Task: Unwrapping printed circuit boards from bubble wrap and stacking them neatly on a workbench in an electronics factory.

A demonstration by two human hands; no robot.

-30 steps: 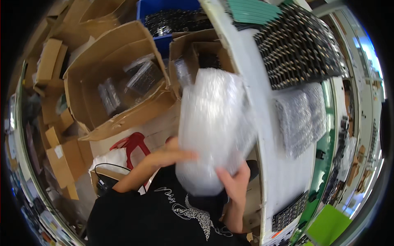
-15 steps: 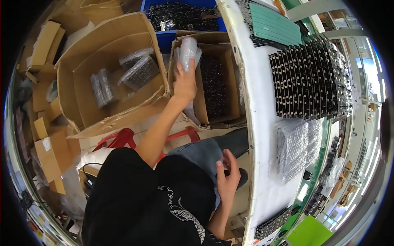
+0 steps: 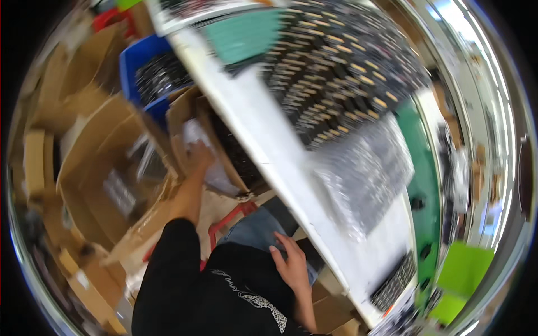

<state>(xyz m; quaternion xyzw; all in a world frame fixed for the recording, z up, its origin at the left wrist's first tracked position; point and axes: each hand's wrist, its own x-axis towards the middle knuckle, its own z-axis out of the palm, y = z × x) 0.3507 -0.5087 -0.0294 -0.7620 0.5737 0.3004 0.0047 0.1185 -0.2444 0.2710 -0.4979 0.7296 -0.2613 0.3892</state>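
Observation:
My left hand (image 3: 200, 158) reaches down into a narrow cardboard box (image 3: 178, 115), against clear bubble wrap (image 3: 193, 131) in its near-side compartment. The fingers are smeared by motion, so whether they grip the wrap does not show. Dark small parts (image 3: 238, 148) fill the compartment beside it. Over my lap, my right hand (image 3: 291, 264) is held with fingers apart and nothing in them.
A wide cardboard box (image 3: 95, 179) with bubble-wrapped packs (image 3: 120, 193) stands at left, a blue bin (image 3: 128, 73) behind. On the white table (image 3: 302, 207) are stacked black circuit boards (image 3: 336, 67), bubble-wrap sheets (image 3: 364, 173) and a green panel (image 3: 244, 36).
The view has swung right, tilting the scene. My left hand has gone lower into the narrow box with the bubble wrap, which stood above its rim before. My right hand remains over my lap.

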